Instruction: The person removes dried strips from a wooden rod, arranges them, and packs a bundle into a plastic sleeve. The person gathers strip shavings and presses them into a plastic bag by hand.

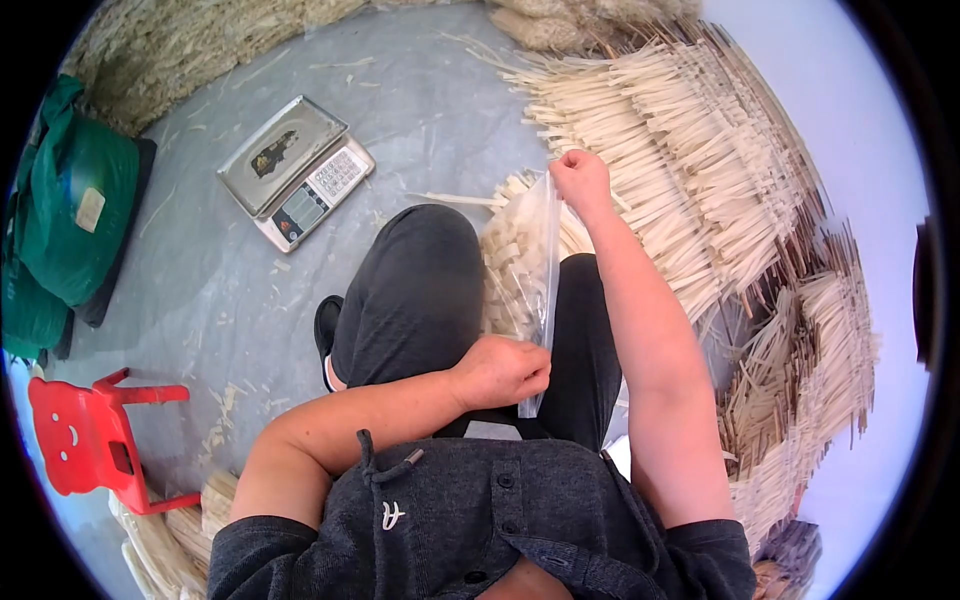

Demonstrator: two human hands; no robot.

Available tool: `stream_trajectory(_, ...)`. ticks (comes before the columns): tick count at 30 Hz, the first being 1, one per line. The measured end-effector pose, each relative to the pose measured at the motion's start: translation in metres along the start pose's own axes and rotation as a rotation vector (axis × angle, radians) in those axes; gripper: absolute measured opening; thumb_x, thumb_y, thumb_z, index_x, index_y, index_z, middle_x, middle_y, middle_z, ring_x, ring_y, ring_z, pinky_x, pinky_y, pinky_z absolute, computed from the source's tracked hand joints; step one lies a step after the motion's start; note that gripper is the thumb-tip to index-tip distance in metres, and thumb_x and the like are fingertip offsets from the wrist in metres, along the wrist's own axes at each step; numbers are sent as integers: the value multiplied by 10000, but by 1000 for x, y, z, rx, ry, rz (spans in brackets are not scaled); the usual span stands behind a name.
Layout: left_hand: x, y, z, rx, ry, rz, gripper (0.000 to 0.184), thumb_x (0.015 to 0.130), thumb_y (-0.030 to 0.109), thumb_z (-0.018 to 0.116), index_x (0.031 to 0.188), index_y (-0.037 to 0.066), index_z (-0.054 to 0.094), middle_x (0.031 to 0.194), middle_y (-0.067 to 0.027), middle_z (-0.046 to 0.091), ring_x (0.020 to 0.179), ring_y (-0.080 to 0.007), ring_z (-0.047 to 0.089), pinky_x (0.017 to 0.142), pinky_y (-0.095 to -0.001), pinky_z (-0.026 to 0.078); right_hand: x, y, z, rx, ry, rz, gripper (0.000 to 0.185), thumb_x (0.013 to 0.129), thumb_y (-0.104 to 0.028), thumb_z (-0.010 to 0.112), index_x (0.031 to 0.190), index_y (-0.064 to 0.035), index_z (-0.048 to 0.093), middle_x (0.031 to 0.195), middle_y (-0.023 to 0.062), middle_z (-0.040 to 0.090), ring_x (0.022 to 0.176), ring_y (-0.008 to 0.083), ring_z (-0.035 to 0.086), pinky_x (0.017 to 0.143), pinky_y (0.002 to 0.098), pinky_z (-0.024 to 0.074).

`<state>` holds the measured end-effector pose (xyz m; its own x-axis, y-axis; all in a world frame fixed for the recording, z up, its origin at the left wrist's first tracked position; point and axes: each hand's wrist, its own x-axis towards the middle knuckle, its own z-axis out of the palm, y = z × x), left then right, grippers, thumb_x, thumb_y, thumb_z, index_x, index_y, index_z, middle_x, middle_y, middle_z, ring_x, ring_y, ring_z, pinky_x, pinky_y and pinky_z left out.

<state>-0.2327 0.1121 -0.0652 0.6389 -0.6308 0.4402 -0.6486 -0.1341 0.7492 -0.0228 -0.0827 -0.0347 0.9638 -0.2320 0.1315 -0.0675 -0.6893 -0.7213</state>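
A clear plastic bag (517,275) filled with pale, flat, curled pieces lies between my knees, its long open-side edge running away from me. My left hand (503,372) is closed in a pinch at the near end of that edge. At the far end, my right hand (582,182) grips the bag's other corner between thumb and curled fingers. The edge is stretched straight between both hands. Whether it is sealed, I cannot tell.
A digital scale (300,180) stands on the grey floor ahead to the left. Stacked pale strips (660,150) line the right side. A red stool (90,440) and green sacks (75,210) are at the left. More pale material (180,60) is piled at the back.
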Motion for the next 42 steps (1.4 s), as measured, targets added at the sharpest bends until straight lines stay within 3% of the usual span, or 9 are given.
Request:
stream_trajectory(5, 1, 0, -1, -15, 13, 0, 173, 801, 174, 640, 691, 68, 559, 665, -99, 598, 610, -307, 620, 547, -417, 499, -2, -2, 0, -42, 68, -104, 233, 728, -208, 651, 680, 19, 648, 596, 157, 624, 498, 235, 580, 557, 369, 487)
stream_trajectory(8, 0, -1, 0, -16, 28, 3, 173, 800, 176, 641, 691, 69, 559, 665, -97, 597, 606, -305, 619, 546, -415, 499, 3, 3, 0, 370, -62, 226, 301, 770, -260, 658, 675, 25, 639, 578, 145, 613, 448, 220, 554, 546, 362, 492)
stream_trajectory(13, 1, 2, -1, -31, 20, -4, 169, 801, 176, 642, 695, 72, 563, 663, -96, 594, 601, -302, 616, 543, -408, 500, -8, -23, -16, -35, -60, 211, 408, 854, -361, 669, 683, 6, 615, 564, 34, 534, 430, 127, 488, 421, 284, 392)
stream_trajectory(17, 1, -1, 0, -25, 31, 6, 162, 797, 174, 644, 698, 73, 565, 661, -96, 592, 598, -301, 614, 541, -402, 500, -6, -12, -15, -39, -88, 246, 387, 822, -350, 633, 680, 10, 634, 591, 118, 604, 449, 223, 552, 566, 359, 504)
stream_trajectory(19, 0, 0, 0, -16, 21, 6, 160, 795, 171, 644, 698, 72, 565, 663, -98, 592, 599, -302, 614, 542, -402, 500, 0, 13, -5, 68, -131, -53, 335, 805, -339, 637, 696, -22, 646, 602, 107, 614, 469, 210, 576, 577, 351, 509)
stream_trajectory(22, 1, 0, 0, -15, 11, 11, 152, 793, 165, 644, 701, 69, 568, 666, -101, 593, 604, -303, 615, 546, -403, 502, 3, 19, 4, 149, -68, 37, 287, 845, -278, 665, 708, -33, 605, 581, 16, 533, 455, 114, 482, 439, 288, 399)
stream_trajectory(26, 1, 1, -1, -10, 10, 6, 138, 790, 158, 643, 711, 67, 575, 671, -102, 597, 615, -302, 620, 552, -403, 504, -16, -4, -9, 286, -133, 218, 320, 843, -312, 678, 693, -40, 603, 585, 16, 541, 454, 115, 489, 438, 280, 392)
stream_trajectory(31, 1, 0, 0, -4, 16, 3, 134, 787, 157, 644, 714, 67, 578, 677, -99, 603, 615, -297, 620, 555, -400, 506, -76, -32, -51, -124, -336, 172, 442, 795, -409, 717, 703, 17, 645, 587, 82, 605, 490, 171, 577, 510, 321, 482)
stream_trajectory(42, 5, 3, -1, -5, -7, 1, 151, 781, 141, 647, 690, 59, 559, 660, -112, 583, 601, -304, 609, 545, -401, 497, -132, 6, -21, 218, -245, 133, 162, 775, -148, 631, 768, 11, 660, 620, 70, 624, 541, 125, 533, 548, 306, 449)
